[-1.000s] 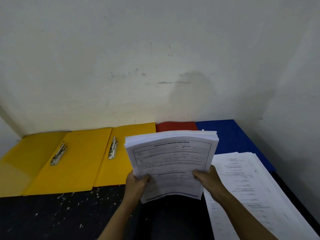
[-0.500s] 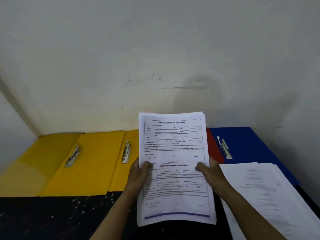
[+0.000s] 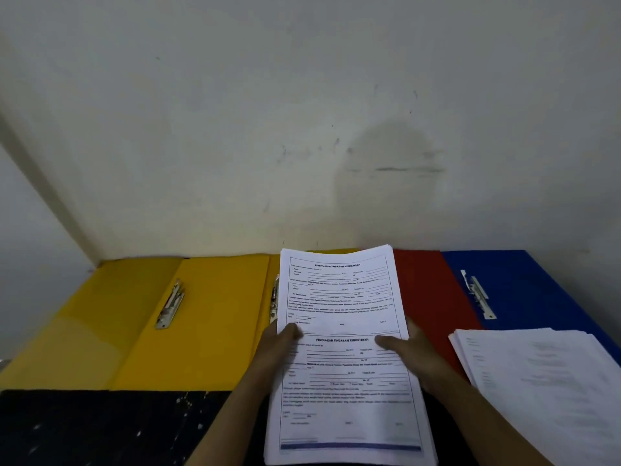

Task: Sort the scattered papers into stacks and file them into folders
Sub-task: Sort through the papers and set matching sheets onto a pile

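Note:
A thick stack of printed forms (image 3: 342,371) is held flat-on in front of me, its top edge reaching over the folders. My left hand (image 3: 280,344) grips its left edge, thumb on the top sheet. My right hand (image 3: 408,351) grips the right edge, thumb across the page. An open yellow folder (image 3: 208,317) with a metal clip (image 3: 169,306) lies at the left. A second yellow folder (image 3: 268,270) shows only a strip and its clip (image 3: 275,299) beside the stack. A red folder (image 3: 426,290) and an open blue folder (image 3: 537,290) lie to the right.
Another pile of white papers (image 3: 551,385) lies at the right, overlapping the blue folder's near edge. The blue folder has a metal clip (image 3: 479,297). The dark, paint-flecked tabletop (image 3: 100,428) shows at the near left. A white wall (image 3: 302,129) closes off the back and sides.
The stack has gone from tilted with its edges showing to facing me and dropped lower, toward the table. The view has shifted right, and the red and blue folders show more.

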